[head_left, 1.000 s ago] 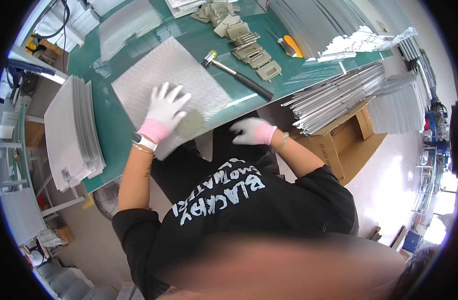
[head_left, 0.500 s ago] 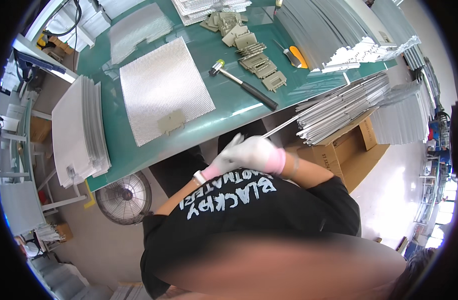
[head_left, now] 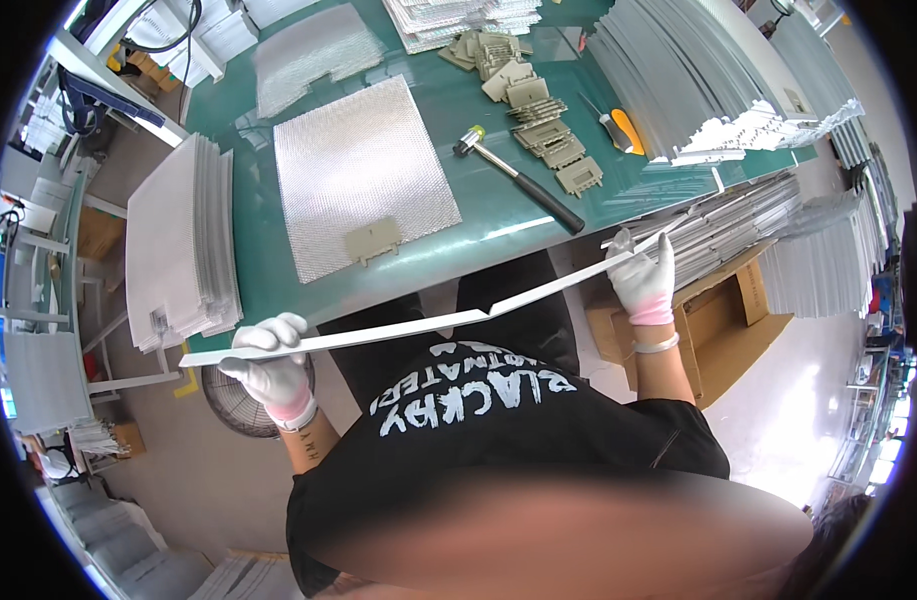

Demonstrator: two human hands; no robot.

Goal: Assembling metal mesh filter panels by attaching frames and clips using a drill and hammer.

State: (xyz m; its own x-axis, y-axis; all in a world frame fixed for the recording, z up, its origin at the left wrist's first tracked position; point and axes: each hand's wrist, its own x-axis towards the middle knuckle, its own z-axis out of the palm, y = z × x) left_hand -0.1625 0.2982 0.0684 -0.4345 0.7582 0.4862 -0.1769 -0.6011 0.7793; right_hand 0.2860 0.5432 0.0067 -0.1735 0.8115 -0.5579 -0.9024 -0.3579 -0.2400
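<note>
A long, thin white metal strip [head_left: 408, 327] stretches across in front of my body, with a notch and a slight bend near its middle. My left hand [head_left: 270, 366], in a white glove with a pink cuff, grips it close to its left end. Toward the other end, my right hand [head_left: 643, 277], gloved the same way, holds the strip between thumb and fingers. Beyond the strip, on the green table [head_left: 398, 268], lies a silvery mesh sheet [head_left: 363, 170] with a small olive-beige plate [head_left: 372, 240] on its near edge.
A hammer [head_left: 523, 182] and an orange-handled screwdriver [head_left: 616, 133] lie right of the sheet, near several olive-beige plates [head_left: 548, 138]. Stacked panels [head_left: 183, 240] stand at the table's left. Bundled metal strips [head_left: 738, 220] lie over a cardboard box [head_left: 723, 325] at right. A fan [head_left: 243, 398] is below.
My hands were close together near my chest; now they are wide apart, left hand to the left, right hand to the right. The strip has come away from the bundle and spans between them.
</note>
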